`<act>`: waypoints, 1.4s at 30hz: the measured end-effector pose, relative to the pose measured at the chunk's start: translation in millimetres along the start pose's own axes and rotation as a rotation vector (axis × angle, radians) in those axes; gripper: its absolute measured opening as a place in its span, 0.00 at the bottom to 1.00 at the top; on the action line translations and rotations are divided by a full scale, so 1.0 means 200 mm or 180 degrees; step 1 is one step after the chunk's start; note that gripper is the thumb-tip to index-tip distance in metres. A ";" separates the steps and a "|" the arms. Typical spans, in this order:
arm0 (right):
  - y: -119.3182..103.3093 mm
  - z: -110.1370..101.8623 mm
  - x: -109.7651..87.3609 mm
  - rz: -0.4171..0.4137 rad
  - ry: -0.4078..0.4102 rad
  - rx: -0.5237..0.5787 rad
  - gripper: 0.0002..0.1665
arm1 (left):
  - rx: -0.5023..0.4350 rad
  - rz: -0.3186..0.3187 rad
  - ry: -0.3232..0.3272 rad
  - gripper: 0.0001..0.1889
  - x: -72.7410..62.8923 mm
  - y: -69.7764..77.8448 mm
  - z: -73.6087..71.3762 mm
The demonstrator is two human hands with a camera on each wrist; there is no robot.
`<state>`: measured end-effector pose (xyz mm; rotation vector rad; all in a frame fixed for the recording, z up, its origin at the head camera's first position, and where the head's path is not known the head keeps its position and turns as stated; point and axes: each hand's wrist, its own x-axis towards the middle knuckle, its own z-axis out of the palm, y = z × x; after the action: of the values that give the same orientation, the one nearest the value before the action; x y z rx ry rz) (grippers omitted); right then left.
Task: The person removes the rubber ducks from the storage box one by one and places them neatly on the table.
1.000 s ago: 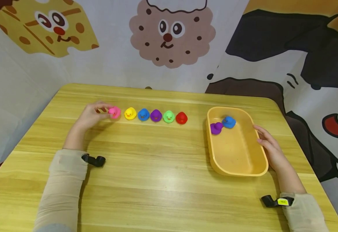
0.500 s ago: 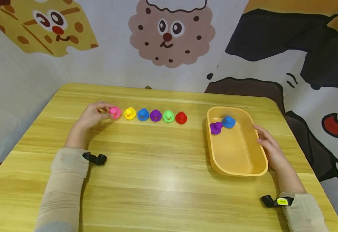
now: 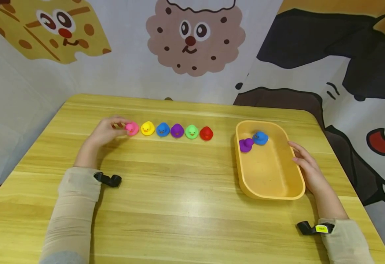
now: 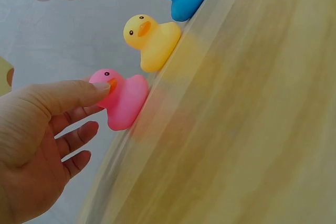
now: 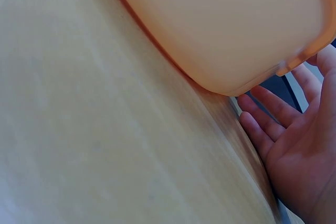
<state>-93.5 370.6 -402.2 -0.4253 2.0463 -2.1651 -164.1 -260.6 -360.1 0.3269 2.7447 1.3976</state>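
My left hand (image 3: 108, 129) pinches a pink rubber duck (image 4: 126, 103) between thumb and forefinger, the other fingers loosely bent below. The pink duck stands on the table at the left end of a row. Beside it come a yellow duck (image 3: 147, 128), a blue duck (image 3: 163, 129), a purple duck (image 3: 177, 131), a green duck (image 3: 191, 132) and a red duck (image 3: 206, 133). At the right, my right hand (image 3: 312, 172) rests against the side of a yellow-orange basin (image 3: 271, 176), fingertips touching its rim. In the right wrist view its fingers (image 5: 270, 111) lie fairly straight by the wall.
Inside the basin, near its far left corner, sit a purple duck (image 3: 246, 145) and a blue duck (image 3: 260, 138). The wooden table (image 3: 179, 209) ends at a wall (image 3: 120, 80) covered with cartoon prints. Dark wrist cameras (image 3: 108, 179) are strapped to both sleeves.
My left hand has shifted slightly right with the pink duck, bringing it nearer to the yellow one, and has then stayed about still. The right hand and basin keep their place.
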 end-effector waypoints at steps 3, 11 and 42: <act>0.00 0.00 0.00 0.0005 0.0001 -0.0017 0.29 | 0.0005 -0.0011 -0.0031 0.17 -0.01 0.03 0.00; -0.01 0.00 0.00 0.0029 0.0029 -0.0058 0.29 | 0.0046 -0.0109 -0.0008 0.19 0.06 -0.13 0.01; -0.01 0.01 0.00 0.0031 0.0037 -0.0042 0.29 | 0.0154 -0.0143 0.0039 0.19 0.06 -0.16 0.01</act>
<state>-93.0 369.7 -400.3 -0.4044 2.0655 -2.1546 -180.7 -274.4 -387.1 0.2578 2.7809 1.3294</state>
